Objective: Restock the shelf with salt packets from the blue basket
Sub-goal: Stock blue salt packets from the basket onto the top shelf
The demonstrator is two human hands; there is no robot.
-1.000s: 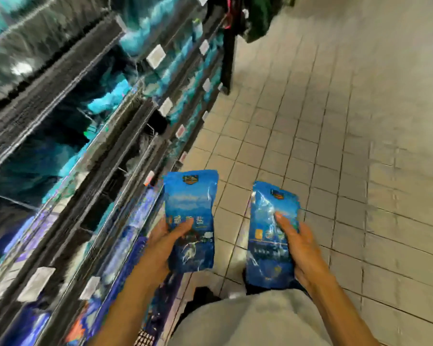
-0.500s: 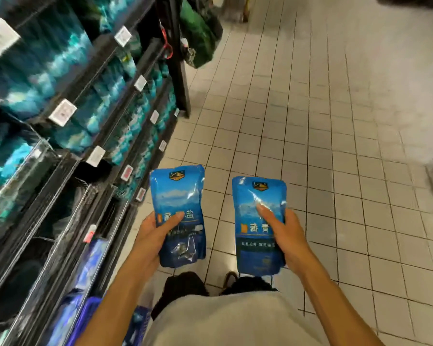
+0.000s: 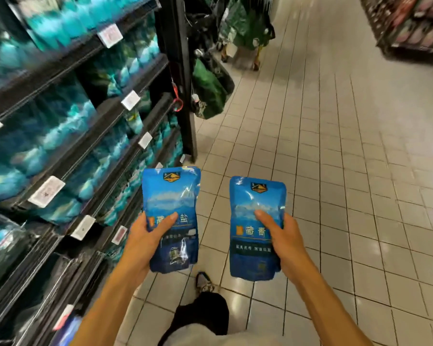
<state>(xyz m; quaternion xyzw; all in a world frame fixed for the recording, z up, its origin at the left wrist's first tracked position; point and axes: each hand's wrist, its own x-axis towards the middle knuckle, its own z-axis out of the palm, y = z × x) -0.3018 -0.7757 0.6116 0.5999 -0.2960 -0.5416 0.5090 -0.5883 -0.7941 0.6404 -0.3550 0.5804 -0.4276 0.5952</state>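
The left hand (image 3: 145, 242) grips one blue salt packet (image 3: 171, 216) upright, thumb across its front; the right hand (image 3: 284, 242) grips a second salt packet (image 3: 254, 236) likewise. Both packets hang over the tiled floor (image 3: 335, 171), just right of the stocked shelf (image 3: 90, 136).

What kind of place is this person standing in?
Most likely a supermarket aisle: dark metal shelves stocked with teal packets, white price tags along the shelf edges, and a pale tiled floor leading to more displays.
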